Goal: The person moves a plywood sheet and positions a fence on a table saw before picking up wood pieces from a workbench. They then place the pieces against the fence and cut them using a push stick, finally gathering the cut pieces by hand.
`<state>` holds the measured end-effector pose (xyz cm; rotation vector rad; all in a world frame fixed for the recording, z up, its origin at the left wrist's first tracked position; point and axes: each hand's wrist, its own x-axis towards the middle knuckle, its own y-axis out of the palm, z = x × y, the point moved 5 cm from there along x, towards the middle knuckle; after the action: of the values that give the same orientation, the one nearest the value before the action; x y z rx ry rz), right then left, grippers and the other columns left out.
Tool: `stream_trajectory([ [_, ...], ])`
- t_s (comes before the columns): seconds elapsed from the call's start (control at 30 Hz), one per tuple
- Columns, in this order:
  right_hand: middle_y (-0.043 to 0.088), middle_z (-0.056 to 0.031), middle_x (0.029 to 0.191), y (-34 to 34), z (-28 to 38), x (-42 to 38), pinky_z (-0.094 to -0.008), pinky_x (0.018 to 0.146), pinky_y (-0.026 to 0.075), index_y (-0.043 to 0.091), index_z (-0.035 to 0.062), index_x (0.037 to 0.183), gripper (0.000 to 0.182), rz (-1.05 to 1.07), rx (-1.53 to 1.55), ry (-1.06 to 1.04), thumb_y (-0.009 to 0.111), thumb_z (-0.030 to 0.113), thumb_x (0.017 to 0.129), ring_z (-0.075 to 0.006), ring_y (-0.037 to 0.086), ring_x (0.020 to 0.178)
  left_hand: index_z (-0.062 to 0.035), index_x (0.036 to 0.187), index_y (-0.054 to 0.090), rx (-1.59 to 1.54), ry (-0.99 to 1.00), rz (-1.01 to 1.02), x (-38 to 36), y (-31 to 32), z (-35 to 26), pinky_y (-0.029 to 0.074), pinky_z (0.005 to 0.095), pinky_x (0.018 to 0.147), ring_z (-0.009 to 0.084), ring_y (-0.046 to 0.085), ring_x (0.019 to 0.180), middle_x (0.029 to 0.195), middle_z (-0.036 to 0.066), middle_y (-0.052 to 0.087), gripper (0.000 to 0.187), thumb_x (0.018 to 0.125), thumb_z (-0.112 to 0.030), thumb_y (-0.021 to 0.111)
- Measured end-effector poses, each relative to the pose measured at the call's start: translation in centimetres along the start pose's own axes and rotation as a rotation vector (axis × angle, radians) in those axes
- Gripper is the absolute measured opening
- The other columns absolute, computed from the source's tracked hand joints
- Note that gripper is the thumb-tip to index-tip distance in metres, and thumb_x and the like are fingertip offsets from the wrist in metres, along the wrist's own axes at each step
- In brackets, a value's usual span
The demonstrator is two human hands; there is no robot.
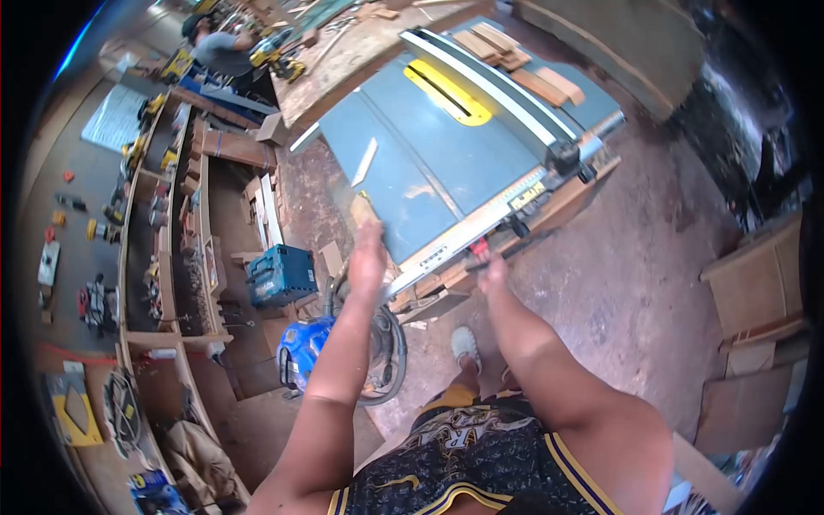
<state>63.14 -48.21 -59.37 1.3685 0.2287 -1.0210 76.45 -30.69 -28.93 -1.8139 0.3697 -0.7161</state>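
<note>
A table saw [429,150] with a grey top fills the upper middle of the view. Its yellow insert [448,93] lies beside the long fence [489,86]. My right hand [492,273] is at the red switch [478,247] under the front rail, fingers bent and partly hidden. My left hand [369,257] is by the left front edge of the saw, close to a small wooden piece [364,211]; its fingers are blurred and their hold is unclear. A thin pale strip [365,162] lies on the saw top.
Wood pieces [489,43] lie beyond the fence. A blue vacuum [302,348] with a hose and a teal case [281,276] stand at left, near shelves of tools [129,257]. A person [219,51] is at the upper left. Boards [760,283] lean at right.
</note>
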Motion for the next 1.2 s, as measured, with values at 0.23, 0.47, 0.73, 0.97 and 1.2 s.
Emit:
stream_trajectory([
  [0.23,0.060,-0.0158,0.098,-6.0,10.2,-11.3,-0.0423,0.078,0.054,0.049,-0.0039,0.107,0.023,-0.074,-0.500,0.061,0.044,0.014,0.093,-0.0280,0.062,0.090,-0.0142,0.126,0.058,-0.138,0.172,0.053,-0.6,0.4,-1.2,0.044,0.0410,0.103,0.0328,0.040,0.135,0.140,0.015,0.048,0.040,0.087,-0.008,0.057],
  [0.47,0.063,-0.0174,0.105,0.0,21.4,-17.9,-0.0411,0.069,0.058,0.044,0.0015,0.118,0.023,-0.175,-0.596,-0.304,0.042,0.011,0.097,-0.0280,0.066,0.088,-0.0148,0.134,0.052,-0.290,0.144,0.168,1.4,0.4,-0.9,0.034,0.0392,0.111,0.0325,0.028,0.142,0.151,0.019,0.032,0.056,0.082,-0.020,0.070],
  [0.73,0.055,-0.0027,0.088,13.2,31.2,-11.7,-0.0284,0.072,0.050,0.046,0.0063,0.102,0.020,-0.015,-0.837,-0.746,0.063,0.013,0.093,-0.0137,0.058,0.080,-0.0057,0.151,0.022,-0.627,-0.449,0.073,4.9,3.7,2.1,0.035,0.0371,0.109,0.0335,0.035,0.137,0.151,0.027,0.026,0.103,0.072,-0.030,0.083],
  [0.97,0.053,-0.0021,0.093,20.8,32.1,-8.6,-0.0279,0.083,0.044,0.052,0.0039,0.101,0.020,0.144,-0.959,-0.849,0.067,0.013,0.090,-0.0122,0.053,0.088,0.0041,0.143,0.032,-1.253,-0.789,-0.123,4.3,8.3,3.9,0.049,0.0325,0.088,0.0224,0.061,0.103,0.122,0.016,0.059,0.084,0.078,-0.023,0.079],
  [1.2,0.052,-0.0006,0.094,20.8,31.3,-9.7,-0.0283,0.084,0.042,0.051,0.0047,0.101,0.015,0.057,-1.066,-0.853,0.061,0.014,0.094,-0.0117,0.051,0.090,-0.0012,0.144,0.036,-1.468,-0.925,-0.221,4.8,7.0,2.5,0.046,0.0306,0.092,0.0193,0.056,0.110,0.126,0.013,0.057,0.073,0.084,-0.015,0.075],
])
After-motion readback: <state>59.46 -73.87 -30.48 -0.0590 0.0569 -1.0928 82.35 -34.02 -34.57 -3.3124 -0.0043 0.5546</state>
